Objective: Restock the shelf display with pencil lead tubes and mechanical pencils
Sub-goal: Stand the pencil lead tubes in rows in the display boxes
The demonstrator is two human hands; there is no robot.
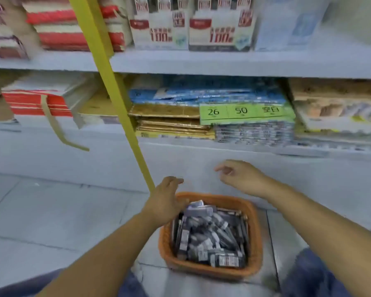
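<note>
A shelf unit (201,63) fills the upper half of the view. Its boards are stacked with paper goods, and a green price label (242,113) hangs at the front edge of the lower board. A yellow strip (116,99) runs slantwise down across it to the floor (41,211).

On the floor, close to the foot of the shelf unit and between the person's knees, stands an orange basket (255,232). It is heaped with the stock to be shelved, dark carded packs and tubes (210,236). They lie jumbled; most have their long axis running from the basket's near edge toward its far edge, and a few lie slantwise.

The left hand (165,202) hangs over the basket's far left corner, fingers loosely extended and holding nothing. Whether it touches the rim cannot be told through the blur. The right hand (238,176) hovers past the basket's far edge, over the floor near the shelf base. Its fingers are slackly curled and it holds nothing.

The packs lie just below the left hand and a little toward the person, so that hand looks the nearer one for a pick. The right hand would have to draw back toward the person and drop. A grasp across the packs' short side seems the likely approach.
</note>
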